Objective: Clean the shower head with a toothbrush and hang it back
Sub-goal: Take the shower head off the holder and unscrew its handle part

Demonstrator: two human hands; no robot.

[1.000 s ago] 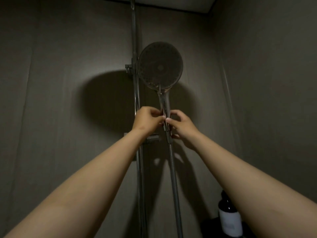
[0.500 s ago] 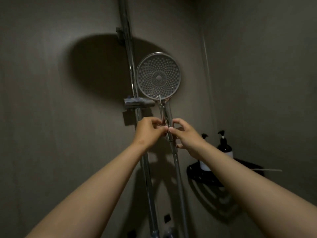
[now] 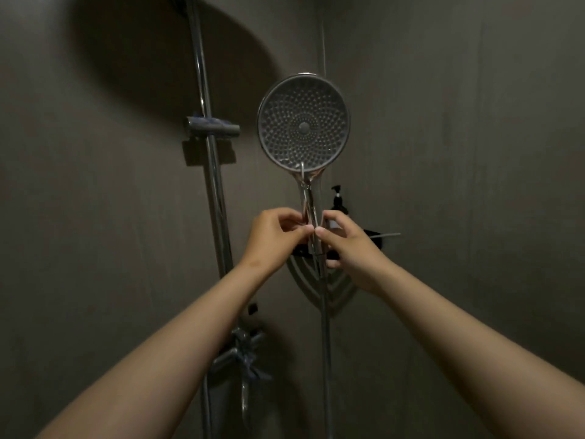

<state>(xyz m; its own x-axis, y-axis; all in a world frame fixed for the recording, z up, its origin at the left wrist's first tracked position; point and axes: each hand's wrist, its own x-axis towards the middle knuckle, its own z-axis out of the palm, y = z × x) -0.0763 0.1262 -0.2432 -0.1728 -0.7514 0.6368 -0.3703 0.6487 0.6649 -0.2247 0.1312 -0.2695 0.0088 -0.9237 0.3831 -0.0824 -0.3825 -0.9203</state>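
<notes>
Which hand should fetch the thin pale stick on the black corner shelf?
Probably the right hand: the thin pale stick on the black corner shelf lies nearer it; the left hand grips the round chrome shower head.

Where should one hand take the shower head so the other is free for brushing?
Take the shower head by its handle, the slim straight stem under the round face, wrapping it from the left with the left hand. It stands upright, face toward the camera, so a side grip leaves the nozzles clear; the hose blocks coming from below.
</notes>
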